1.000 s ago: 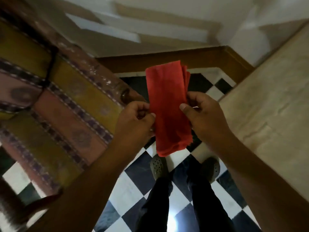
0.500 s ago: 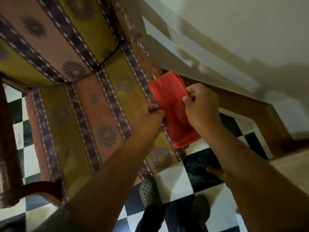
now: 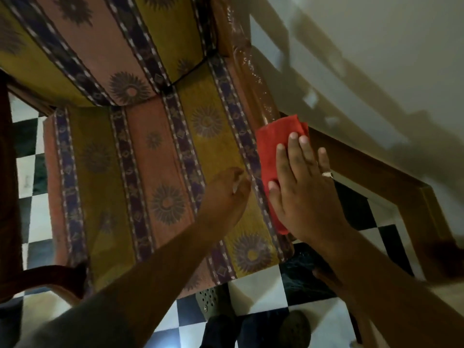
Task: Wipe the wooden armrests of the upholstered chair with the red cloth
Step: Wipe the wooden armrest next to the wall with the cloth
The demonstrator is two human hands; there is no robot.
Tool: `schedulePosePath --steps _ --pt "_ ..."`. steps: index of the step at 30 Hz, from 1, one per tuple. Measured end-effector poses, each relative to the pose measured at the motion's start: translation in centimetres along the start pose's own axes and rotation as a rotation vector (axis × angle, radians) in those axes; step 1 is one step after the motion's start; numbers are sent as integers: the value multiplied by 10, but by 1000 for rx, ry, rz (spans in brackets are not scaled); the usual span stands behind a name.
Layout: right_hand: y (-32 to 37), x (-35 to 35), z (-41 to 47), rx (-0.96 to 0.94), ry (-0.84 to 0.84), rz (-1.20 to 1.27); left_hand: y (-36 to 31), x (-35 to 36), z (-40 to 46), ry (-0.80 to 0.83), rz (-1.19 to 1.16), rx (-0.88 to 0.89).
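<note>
Head view, tilted, looks down, seemingly close.

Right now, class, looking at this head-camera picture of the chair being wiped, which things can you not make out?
- Near armrest: the part under the red cloth is hidden, as the right hand presses it flat.
- Left hand: fingertips blurred; whether they touch the cloth is unclear.
- Far armrest: dark and cut off by the left edge.
- Chair back: top cut off by the upper edge.
</note>
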State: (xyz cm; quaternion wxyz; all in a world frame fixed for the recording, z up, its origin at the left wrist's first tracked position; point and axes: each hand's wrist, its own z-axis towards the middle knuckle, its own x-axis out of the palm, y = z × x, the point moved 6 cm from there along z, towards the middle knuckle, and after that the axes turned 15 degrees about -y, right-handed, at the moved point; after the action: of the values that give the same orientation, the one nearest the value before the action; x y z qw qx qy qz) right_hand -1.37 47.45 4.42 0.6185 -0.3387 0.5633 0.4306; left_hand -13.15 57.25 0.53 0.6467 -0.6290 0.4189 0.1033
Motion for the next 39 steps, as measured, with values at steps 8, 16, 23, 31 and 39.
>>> schedulePosePath --steps 8,16,23,31,39 --pt "0 8 41 -39 3 12 79 33 95 210 838 785" --pt "-12 21 65 204 -14 394 109 44 107 96 663 764" --pt "1 15 61 22 -97 82 110 45 108 68 618 780" --pt "7 19 105 -79 -44 153 110 45 107 41 598 798" --pt "2 18 97 38 -127 125 110 45 109 39 577 802"
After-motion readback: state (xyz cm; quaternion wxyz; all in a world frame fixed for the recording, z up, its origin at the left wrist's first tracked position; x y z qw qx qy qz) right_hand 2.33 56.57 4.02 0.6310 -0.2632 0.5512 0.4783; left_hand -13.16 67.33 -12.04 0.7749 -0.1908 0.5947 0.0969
